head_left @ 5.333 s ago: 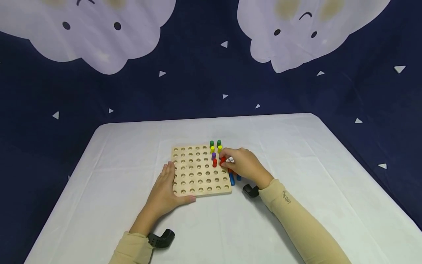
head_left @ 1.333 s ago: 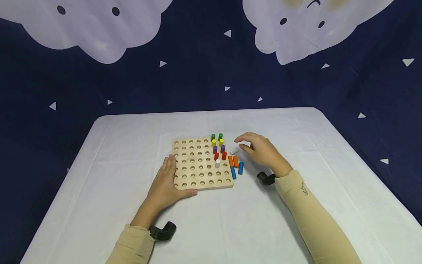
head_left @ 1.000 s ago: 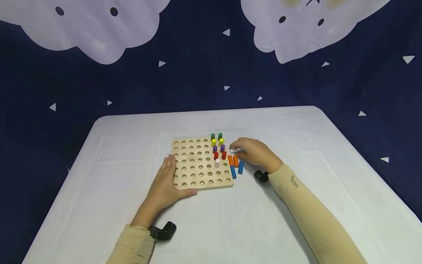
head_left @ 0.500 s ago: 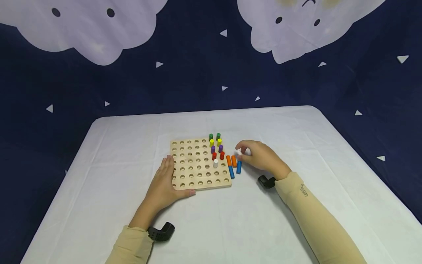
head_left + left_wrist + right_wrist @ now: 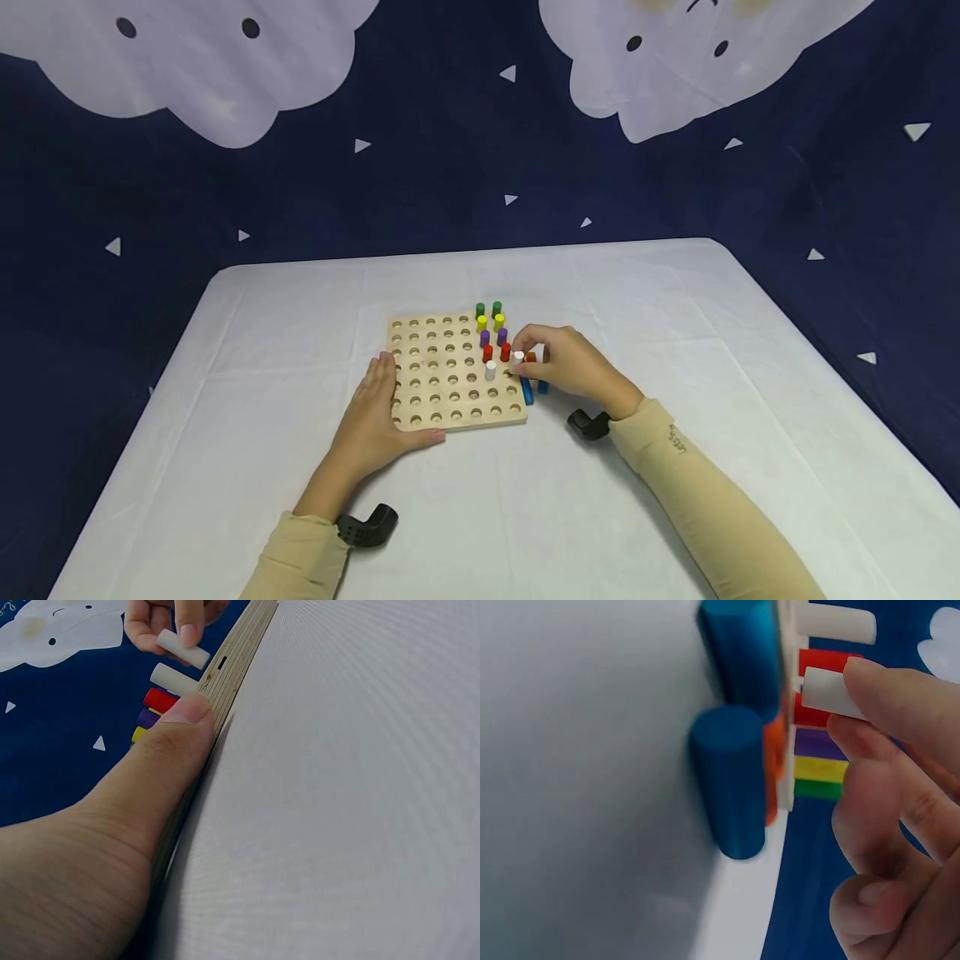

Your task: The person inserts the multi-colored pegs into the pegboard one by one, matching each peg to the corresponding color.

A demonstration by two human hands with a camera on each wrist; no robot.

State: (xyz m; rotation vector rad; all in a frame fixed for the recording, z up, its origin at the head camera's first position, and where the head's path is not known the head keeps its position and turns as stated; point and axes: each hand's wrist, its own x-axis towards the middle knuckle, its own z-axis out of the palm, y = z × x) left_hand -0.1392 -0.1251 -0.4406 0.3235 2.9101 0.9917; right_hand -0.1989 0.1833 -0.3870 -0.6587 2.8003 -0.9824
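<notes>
The step in hand looks to be seating the held white peg point(image 5: 517, 358) in the pegboard point(image 5: 446, 390), most likely in the vacant hole point(image 5: 507, 374) just right of the standing white peg point(image 5: 491, 371) and in front of the nearer right-hand red peg point(image 5: 506, 352). To do it well, I would bring the held peg upright over that hole, let its lower end find the rim, then press straight down without knocking the red one. The peg hangs over the board's right side; its lower end looks free of any hole, though whether it touches the wood is unclear. The right hand point(image 5: 562, 362) pinches it near the top between thumb and index finger, the gap no wider than the peg. The left hand point(image 5: 367, 425) holds nothing in its grasp: its fingers lie extended along the board's left side, thumb stretched against the near edge, which should steady it.
</notes>
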